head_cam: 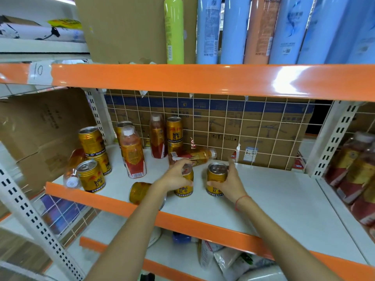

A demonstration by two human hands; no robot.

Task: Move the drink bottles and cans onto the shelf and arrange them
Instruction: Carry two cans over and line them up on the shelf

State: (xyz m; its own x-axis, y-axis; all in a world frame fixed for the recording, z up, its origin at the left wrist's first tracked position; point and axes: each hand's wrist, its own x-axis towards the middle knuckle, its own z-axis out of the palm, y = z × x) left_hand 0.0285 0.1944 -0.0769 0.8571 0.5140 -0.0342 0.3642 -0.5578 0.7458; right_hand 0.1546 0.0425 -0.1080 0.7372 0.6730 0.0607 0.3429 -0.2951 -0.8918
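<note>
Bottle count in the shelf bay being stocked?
4: standing bottle mid-left, standing bottle at the back, lying bottle by the back grid, lying bottle at far left. Others may be hidden.

Gold cans [216, 180] & red-label bottles [133, 153] on white shelf [284, 199], some toppled.

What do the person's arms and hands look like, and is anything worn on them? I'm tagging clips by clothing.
Both forearms are bare, with no sleeves in view and no gloves. The right hand has a thin red string bracelet around the wrist. The left hand shows no jewellery or markings.
</note>
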